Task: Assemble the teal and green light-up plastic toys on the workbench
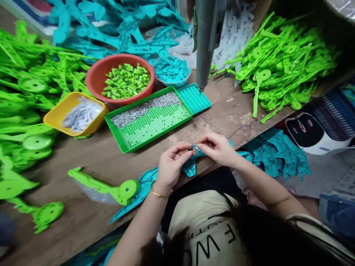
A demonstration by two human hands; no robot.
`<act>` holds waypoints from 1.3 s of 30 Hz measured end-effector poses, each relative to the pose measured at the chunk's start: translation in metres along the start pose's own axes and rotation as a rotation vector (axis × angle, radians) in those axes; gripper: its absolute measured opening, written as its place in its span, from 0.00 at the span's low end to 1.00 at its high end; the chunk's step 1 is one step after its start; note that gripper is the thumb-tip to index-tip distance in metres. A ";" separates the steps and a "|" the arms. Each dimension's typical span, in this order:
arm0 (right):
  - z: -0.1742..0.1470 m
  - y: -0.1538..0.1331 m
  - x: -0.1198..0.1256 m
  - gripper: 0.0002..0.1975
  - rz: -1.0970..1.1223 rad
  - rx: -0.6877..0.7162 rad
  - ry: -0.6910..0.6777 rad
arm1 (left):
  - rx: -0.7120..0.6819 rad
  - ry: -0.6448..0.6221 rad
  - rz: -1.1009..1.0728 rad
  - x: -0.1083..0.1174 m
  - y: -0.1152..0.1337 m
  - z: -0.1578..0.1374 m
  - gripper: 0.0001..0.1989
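Observation:
My left hand (172,162), with a bangle at the wrist, pinches a small dark shiny piece (191,149) too small to name. Fingertips of my right hand (217,147) are pressed together right beside it; what they hold is hidden. Beneath both hands, at the table's front edge, lies a teal plastic part (190,166), partly covered by the fingers. Left of my left wrist, a lime green plastic arm (104,186) with a round end rests over another teal part (144,192), with a clear piece under it.
Beyond my hands sit a green perforated tray (149,127) of small metal pieces, a teal tray (195,99), a red bowl (93,79), a yellow bowl (95,123) and a clear tub (173,79). A grey tool (204,44) hangs above. Green parts (288,62) are heaped at right.

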State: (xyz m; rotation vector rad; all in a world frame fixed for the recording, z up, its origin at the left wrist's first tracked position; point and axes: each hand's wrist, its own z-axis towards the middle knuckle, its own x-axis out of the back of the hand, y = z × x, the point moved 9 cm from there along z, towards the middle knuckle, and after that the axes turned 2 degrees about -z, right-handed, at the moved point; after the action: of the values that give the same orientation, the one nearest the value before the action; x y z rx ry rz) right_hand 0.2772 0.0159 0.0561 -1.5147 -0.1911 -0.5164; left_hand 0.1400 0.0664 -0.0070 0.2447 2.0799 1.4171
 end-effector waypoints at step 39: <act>-0.008 -0.003 -0.016 0.09 -0.103 0.137 0.063 | -0.382 0.221 0.351 -0.010 0.025 -0.010 0.15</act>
State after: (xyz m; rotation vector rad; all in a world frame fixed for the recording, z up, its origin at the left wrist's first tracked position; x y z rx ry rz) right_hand 0.2607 0.0118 0.0515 -1.3587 -0.2514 -0.6200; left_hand 0.1376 0.0641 0.0221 0.3182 1.9456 2.1027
